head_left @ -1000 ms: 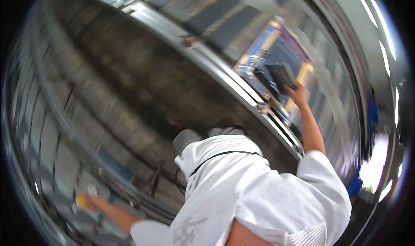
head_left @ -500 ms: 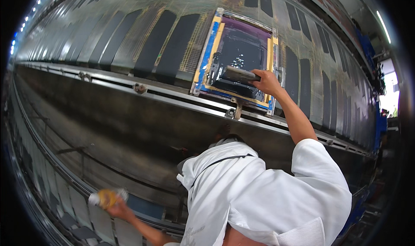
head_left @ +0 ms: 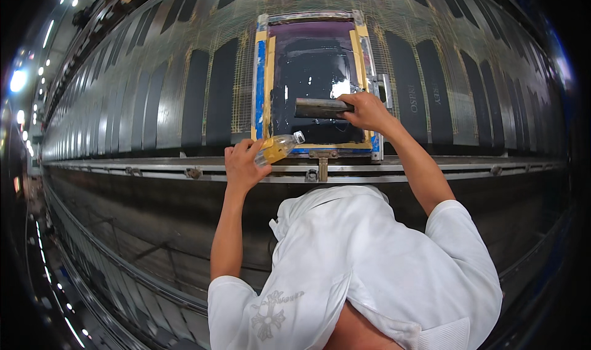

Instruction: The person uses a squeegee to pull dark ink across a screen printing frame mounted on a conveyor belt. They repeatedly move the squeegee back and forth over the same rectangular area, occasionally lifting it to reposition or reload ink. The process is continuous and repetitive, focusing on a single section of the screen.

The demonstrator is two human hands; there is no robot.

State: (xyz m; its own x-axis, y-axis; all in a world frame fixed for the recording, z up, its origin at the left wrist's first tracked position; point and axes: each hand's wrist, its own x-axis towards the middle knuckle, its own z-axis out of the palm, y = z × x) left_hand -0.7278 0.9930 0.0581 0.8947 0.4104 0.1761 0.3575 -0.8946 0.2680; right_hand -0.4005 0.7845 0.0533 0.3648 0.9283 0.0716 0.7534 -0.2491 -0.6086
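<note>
Head view: left fingers (head_left: 254, 146) curl round one bottle (head_left: 278, 147); right fingers (head_left: 350, 100) clasp one squeegee (head_left: 319, 107).

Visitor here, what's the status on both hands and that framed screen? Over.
Left hand gripping plastic bottle. Right hand holding dark bar over framed screen. Bottle partly hides the screen's near left corner.
</note>
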